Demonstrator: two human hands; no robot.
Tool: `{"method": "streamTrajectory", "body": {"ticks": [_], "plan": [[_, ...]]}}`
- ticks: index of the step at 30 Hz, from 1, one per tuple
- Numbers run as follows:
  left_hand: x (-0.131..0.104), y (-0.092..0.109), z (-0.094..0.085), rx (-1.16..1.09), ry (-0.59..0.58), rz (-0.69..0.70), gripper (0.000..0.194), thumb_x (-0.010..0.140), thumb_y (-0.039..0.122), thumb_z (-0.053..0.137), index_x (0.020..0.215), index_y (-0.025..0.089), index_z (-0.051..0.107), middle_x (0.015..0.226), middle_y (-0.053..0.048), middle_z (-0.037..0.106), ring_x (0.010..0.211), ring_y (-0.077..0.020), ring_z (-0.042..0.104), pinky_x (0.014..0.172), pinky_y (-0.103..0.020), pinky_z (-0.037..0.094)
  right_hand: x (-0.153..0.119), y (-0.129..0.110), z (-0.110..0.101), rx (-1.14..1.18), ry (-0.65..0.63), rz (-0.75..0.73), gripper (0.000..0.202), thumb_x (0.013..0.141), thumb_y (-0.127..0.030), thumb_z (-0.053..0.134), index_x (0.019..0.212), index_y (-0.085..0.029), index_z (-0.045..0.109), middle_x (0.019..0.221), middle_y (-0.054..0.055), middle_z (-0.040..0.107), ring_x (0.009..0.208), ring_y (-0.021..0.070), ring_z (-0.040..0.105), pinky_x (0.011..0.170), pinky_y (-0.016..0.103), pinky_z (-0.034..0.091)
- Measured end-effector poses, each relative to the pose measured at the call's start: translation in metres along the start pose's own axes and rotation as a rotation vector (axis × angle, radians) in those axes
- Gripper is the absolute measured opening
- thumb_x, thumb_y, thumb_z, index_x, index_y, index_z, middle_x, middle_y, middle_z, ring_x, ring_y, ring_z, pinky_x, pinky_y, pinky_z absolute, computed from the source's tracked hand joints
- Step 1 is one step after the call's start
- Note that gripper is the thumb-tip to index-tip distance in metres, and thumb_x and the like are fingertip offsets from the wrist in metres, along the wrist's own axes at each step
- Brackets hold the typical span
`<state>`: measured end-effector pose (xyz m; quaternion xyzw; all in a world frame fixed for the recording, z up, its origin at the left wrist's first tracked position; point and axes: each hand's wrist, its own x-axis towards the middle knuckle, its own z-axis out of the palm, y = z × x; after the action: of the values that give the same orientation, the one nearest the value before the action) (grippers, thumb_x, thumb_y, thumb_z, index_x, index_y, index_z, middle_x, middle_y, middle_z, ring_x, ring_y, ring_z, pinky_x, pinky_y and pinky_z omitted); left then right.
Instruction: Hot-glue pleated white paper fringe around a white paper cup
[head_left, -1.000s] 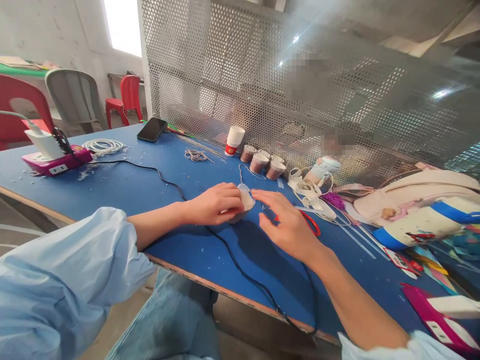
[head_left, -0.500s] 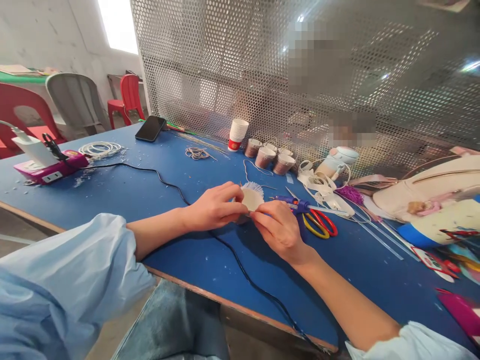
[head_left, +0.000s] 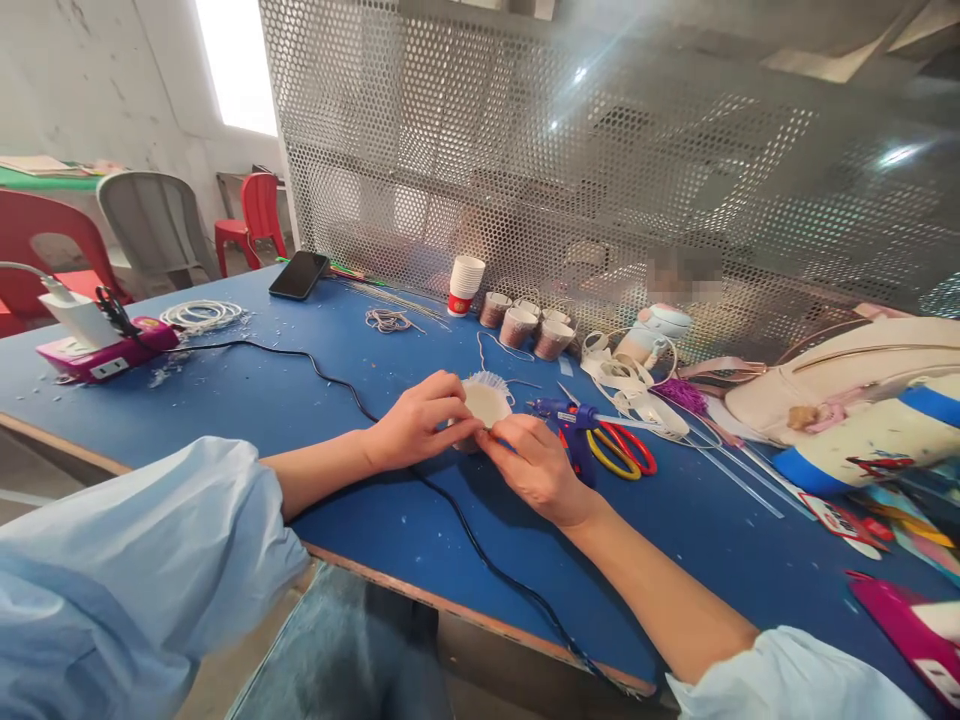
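Observation:
A pale paper cup [head_left: 487, 402] with a fringe of thin white strips along its far rim is between my hands. My left hand [head_left: 424, 425] is closed, its fingertips pinching the near left rim. My right hand [head_left: 534, 470] pinches the near rim close beside them. Whatever lies between the fingertips is too small to make out. Just right of the cup lies a blue glue gun [head_left: 562, 410] with a clear glue stick in its back. Scissors [head_left: 616, 450] with red and yellow handles rest by it.
Wrapped cups [head_left: 519, 327] and a stack of paper cups [head_left: 465, 284] stand at the back. A black cord [head_left: 480, 545] crosses the table from a purple power strip [head_left: 112, 350]. White ribbon [head_left: 630, 380], a bottle [head_left: 651, 332] and a bag [head_left: 817, 370] are on the right.
My left fingertips have shifted down along the cup's rim toward my right fingertips. The view has moved slightly, so the objects on the right appear farther left.

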<state>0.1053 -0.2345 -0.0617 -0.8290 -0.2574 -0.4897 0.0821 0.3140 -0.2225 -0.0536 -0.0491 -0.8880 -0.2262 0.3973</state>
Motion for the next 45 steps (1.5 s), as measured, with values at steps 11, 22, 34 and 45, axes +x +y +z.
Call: {"method": "streamTrajectory", "body": {"ticks": [11, 22, 34, 45], "plan": [[-0.006, -0.001, 0.012, 0.191, -0.028, -0.031, 0.015, 0.091, 0.026, 0.056, 0.092, 0.018, 0.068, 0.111, -0.011, 0.061, 0.11, -0.024, 0.054, 0.093, -0.042, 0.05, 0.004, -0.009, 0.001, 0.114, 0.089, 0.306, 0.022, 0.084, -0.007, 0.054, 0.1, -0.02, 0.061, 0.084, 0.007, 0.063, 0.076, 0.0195, 0.058, 0.067, 0.038, 0.053], [-0.007, 0.009, 0.015, 0.213, -0.051, -0.082, 0.023, 0.092, 0.02, 0.047, 0.098, 0.015, 0.069, 0.117, -0.017, 0.061, 0.11, -0.0261, 0.058, 0.09, -0.044, 0.055, 0.017, -0.019, 0.015, 0.107, -0.18, 0.511, 0.048, 0.099, -0.042, 0.036, 0.133, -0.011, 0.047, 0.126, 0.02, 0.061, 0.118, 0.0299, 0.057, 0.1, 0.051, 0.046], [-0.012, 0.016, 0.014, 0.095, -0.12, -0.343, 0.032, 0.093, 0.022, 0.044, 0.119, 0.018, 0.063, 0.136, -0.018, 0.056, 0.124, -0.0278, 0.056, 0.096, -0.043, 0.053, 0.008, -0.013, 0.018, 0.125, -0.259, 0.737, 0.073, 0.096, -0.055, 0.03, 0.132, 0.005, 0.05, 0.14, 0.031, 0.046, 0.134, 0.0356, 0.041, 0.108, 0.053, 0.039], [-0.001, 0.012, 0.011, -0.15, -0.217, -0.757, 0.051, 0.095, 0.04, 0.043, 0.136, 0.01, 0.046, 0.101, -0.01, 0.073, 0.091, -0.0222, 0.07, 0.084, -0.036, 0.055, 0.0, -0.012, 0.025, 0.417, -0.103, 1.001, 0.05, 0.099, -0.034, 0.033, 0.142, -0.012, 0.044, 0.15, 0.016, 0.038, 0.139, 0.0233, 0.035, 0.115, 0.046, 0.032]]}}
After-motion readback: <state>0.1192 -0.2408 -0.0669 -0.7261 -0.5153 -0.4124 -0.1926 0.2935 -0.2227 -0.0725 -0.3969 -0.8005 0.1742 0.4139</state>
